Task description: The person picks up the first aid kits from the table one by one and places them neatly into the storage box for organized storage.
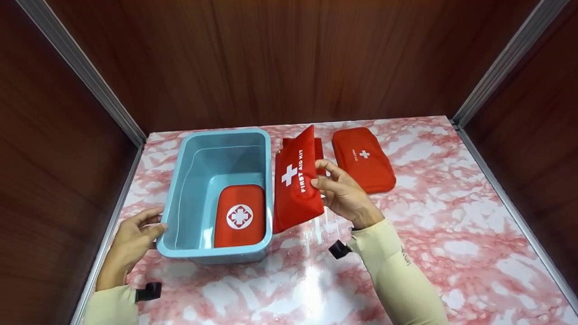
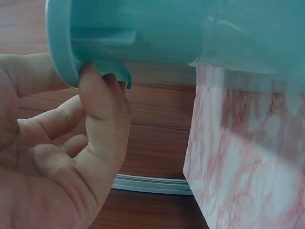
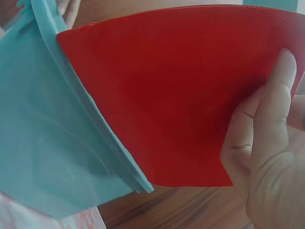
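Observation:
My left hand grips the left rim of a light blue plastic bin, fingers hooked under the rim in the left wrist view. Inside the bin lies a red first aid case with a white round cross emblem. My right hand pinches a soft red first aid pouch by its right edge, thumb on the printed face. The pouch hangs tilted beside the bin's right rim, and overlaps that rim in the right wrist view.
Another red first aid pouch lies flat at the back right of the pink-and-white marbled table. Behind the held pouch, part of a further red item shows. Dark wood-grain panels enclose the back and sides.

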Tool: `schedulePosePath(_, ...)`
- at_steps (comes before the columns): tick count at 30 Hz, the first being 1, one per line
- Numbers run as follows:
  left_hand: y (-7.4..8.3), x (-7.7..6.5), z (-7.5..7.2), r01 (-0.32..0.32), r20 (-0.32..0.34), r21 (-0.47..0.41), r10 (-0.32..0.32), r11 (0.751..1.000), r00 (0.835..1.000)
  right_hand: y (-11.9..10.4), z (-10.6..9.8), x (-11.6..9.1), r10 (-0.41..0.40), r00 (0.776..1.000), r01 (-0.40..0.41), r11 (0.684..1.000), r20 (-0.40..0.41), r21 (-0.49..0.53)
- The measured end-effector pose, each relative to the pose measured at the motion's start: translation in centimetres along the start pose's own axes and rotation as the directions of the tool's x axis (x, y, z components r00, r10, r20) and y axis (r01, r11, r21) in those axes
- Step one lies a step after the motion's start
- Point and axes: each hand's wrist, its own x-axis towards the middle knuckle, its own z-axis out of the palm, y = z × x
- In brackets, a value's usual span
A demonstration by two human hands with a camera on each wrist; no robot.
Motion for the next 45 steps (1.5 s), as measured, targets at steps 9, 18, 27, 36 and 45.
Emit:
schedulePosePath(9,-0.1,-0.1,0.0,0.003,-0.012,0.009,-0.003,1.000,1.000,0.5,1.1,0.8,0.015,0.999,-0.014,1.000,0.030,-0.011)
schedulePosePath(18,0.0,-0.1,0.1,-0.006,-0.006,0.028,0.006,1.000,1.000,1.8,1.2,1.4,0.043,0.999,-0.042,0.999,0.002,-0.015)
schedulePosePath(27,0.1,-0.1,0.1,0.004,-0.001,0.027,-0.004,1.000,1.000,3.1,0.9,2.1,0.076,0.996,-0.079,0.995,-0.051,-0.055)
schedulePosePath(36,0.2,-0.1,0.1,0.005,0.005,0.003,-0.005,1.000,1.000,3.6,0.3,2.3,0.098,0.990,-0.109,0.988,-0.097,-0.111)
schedulePosePath(45,0.0,-0.1,0.1,0.004,-0.006,0.019,-0.004,1.000,1.000,2.8,0.0,2.0,0.093,0.990,-0.104,0.990,-0.105,-0.099)
